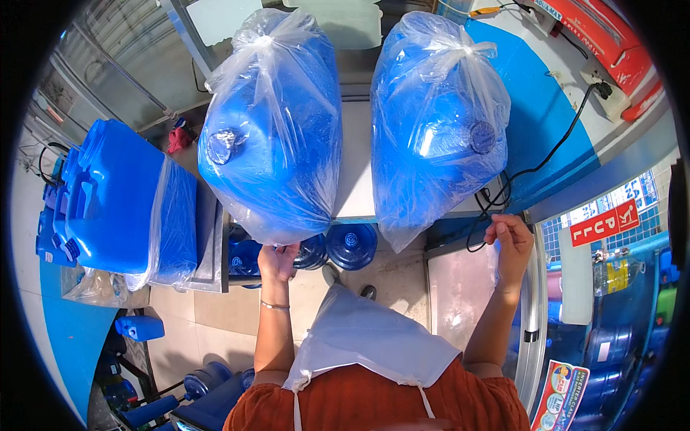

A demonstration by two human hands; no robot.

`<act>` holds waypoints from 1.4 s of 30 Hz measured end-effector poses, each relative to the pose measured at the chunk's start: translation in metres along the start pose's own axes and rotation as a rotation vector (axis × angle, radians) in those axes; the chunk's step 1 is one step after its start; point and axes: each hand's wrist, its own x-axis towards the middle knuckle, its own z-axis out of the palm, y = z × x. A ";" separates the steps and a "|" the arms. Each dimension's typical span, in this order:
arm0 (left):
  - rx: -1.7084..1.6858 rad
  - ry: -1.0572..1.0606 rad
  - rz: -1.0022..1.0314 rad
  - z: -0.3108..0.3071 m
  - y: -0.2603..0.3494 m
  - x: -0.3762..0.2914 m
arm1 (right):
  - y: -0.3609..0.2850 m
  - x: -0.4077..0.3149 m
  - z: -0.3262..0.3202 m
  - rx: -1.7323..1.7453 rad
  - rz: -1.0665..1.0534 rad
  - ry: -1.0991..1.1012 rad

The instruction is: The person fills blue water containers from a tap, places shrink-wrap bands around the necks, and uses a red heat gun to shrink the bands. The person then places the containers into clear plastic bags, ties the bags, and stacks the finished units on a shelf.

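Two blue plastic water containers in tied clear plastic bags stand on the white counter (356, 156): the left bagged container (269, 134) and the right bagged container (439, 129). My left hand (278, 261) is at the bottom edge of the left bag, its fingers partly hidden beneath the plastic; whether it grips the bag cannot be told. My right hand (509, 237) is raised below and right of the right bag, fingers loosely curled and apart, holding nothing, near a black cable (544, 159). Farther left, a blue jug (126, 199) has clear plastic around its base.
Round blue water bottles (351, 245) stand on the tiled floor below the counter. A glass door (531, 323) with a red sign (604, 222) borders the right side. More containers (207, 380) lie at lower left. A power strip (606, 89) sits at upper right.
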 end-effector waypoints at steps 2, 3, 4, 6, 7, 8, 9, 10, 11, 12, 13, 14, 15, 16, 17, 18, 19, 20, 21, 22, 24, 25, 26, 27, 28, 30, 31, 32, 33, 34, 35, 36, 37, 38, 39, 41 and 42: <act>-0.181 0.008 -0.038 0.003 0.003 -0.009 | 0.007 -0.006 -0.009 -0.017 0.021 -0.031; -0.191 -0.058 -0.110 0.003 0.002 -0.011 | 0.010 -0.008 -0.013 -0.029 0.029 -0.042; -0.196 -0.157 -0.160 0.001 -0.002 -0.011 | 0.013 -0.010 -0.017 -0.034 0.047 -0.036; -0.249 -0.337 -0.195 -0.009 -0.015 -0.007 | 0.018 -0.014 -0.025 -0.047 0.071 -0.017; -0.233 -0.280 -0.179 -0.018 -0.023 -0.003 | 0.021 -0.015 -0.028 -0.052 0.071 -0.005; -0.220 -0.227 -0.168 -0.029 -0.034 0.000 | 0.023 -0.017 -0.031 -0.060 0.079 0.015; -0.231 -0.209 -0.153 -0.043 -0.045 0.004 | 0.026 -0.018 -0.034 -0.069 0.088 0.041; -0.248 -0.224 -0.171 -0.059 -0.057 0.009 | 0.028 -0.019 -0.036 -0.083 0.098 0.042; -0.215 -0.090 -0.195 -0.077 -0.068 0.013 | 0.030 -0.020 -0.038 -0.097 0.107 0.047; -0.202 0.037 -0.216 -0.096 -0.078 0.016 | 0.032 -0.020 -0.040 -0.117 0.121 0.051; -0.187 0.244 -0.250 -0.114 -0.088 0.020 | 0.034 -0.020 -0.043 -0.255 0.102 0.060; -0.181 0.279 -0.258 -0.133 -0.095 0.020 | 0.036 -0.019 -0.046 -0.399 0.088 0.072; -0.167 0.351 -0.266 -0.151 -0.100 0.018 | 0.037 -0.018 -0.050 -0.528 0.088 0.092; -0.146 0.376 -0.264 -0.166 -0.104 0.015 | 0.038 -0.016 -0.055 -0.612 0.036 0.129; -0.127 0.386 -0.257 -0.178 -0.106 0.014 | 0.038 -0.015 -0.061 -0.685 0.004 0.169; -0.111 0.382 -0.242 -0.185 -0.108 0.015 | 0.039 -0.014 -0.068 -0.741 -0.017 0.217; -0.146 0.431 -0.225 -0.187 -0.107 0.017 | 0.039 -0.012 -0.075 -0.789 -0.022 0.251; -0.052 0.323 -0.194 -0.187 -0.106 0.019 | 0.040 -0.011 -0.083 -0.824 -0.012 0.295; -0.071 0.324 -0.182 -0.183 -0.104 0.023 | 0.041 -0.011 -0.091 -0.847 -0.001 0.340; 0.031 0.210 -0.147 -0.176 -0.103 0.029 | 0.044 -0.009 -0.098 -0.867 0.020 0.390; 0.274 0.005 -0.087 -0.158 -0.102 0.039 | 0.051 -0.006 -0.109 -0.970 0.012 0.398; 0.270 -0.070 -0.110 -0.150 -0.100 0.043 | 0.054 -0.005 -0.112 -0.999 0.007 0.420; 0.411 -0.082 -0.094 -0.144 -0.105 0.043 | 0.057 -0.003 -0.113 -1.012 0.004 0.424; 0.553 -0.089 -0.071 -0.141 -0.109 0.042 | 0.060 -0.002 -0.113 -1.020 -0.006 0.434; 0.703 -0.071 -0.045 -0.143 -0.113 0.042 | 0.062 -0.001 -0.111 -1.022 -0.033 0.448; 0.760 -0.149 0.068 -0.158 -0.126 0.034 | 0.066 0.000 -0.103 -1.038 -0.063 0.501; 0.812 -0.170 0.122 -0.170 -0.135 0.030 | 0.068 0.001 -0.097 -0.994 -0.113 0.472; 0.713 -0.210 -0.090 -0.188 -0.137 0.024 | 0.071 0.002 -0.090 -0.956 -0.148 0.446; 0.666 -0.181 -0.332 -0.207 -0.137 0.023 | 0.075 0.004 -0.084 -0.890 -0.195 0.438; 1.069 -0.061 -0.414 -0.229 -0.143 0.007 | 0.084 0.007 -0.074 -0.874 -0.273 0.364; 1.325 -0.132 -0.453 -0.250 -0.148 -0.007 | 0.095 0.013 -0.065 -0.833 -0.229 0.256; 1.431 -0.181 -0.519 -0.267 -0.152 -0.018 | 0.109 0.021 -0.056 -0.737 -0.225 0.137; 1.395 -0.353 -0.676 -0.283 -0.150 -0.028 | 0.128 0.030 -0.043 -0.698 -0.188 0.090; 1.393 -0.252 -0.773 -0.297 -0.145 -0.041 | 0.146 0.041 -0.037 -0.706 -0.039 -0.014; 1.370 -0.176 -0.793 -0.305 -0.145 -0.044 | 0.166 0.056 -0.031 -0.841 -0.032 -0.039; 1.312 -0.017 -0.830 -0.317 -0.133 -0.060 | 0.205 0.086 -0.018 -1.063 0.017 -0.122; 1.276 0.065 -0.850 -0.319 -0.125 -0.069 | 0.220 0.100 -0.015 -1.131 0.016 -0.125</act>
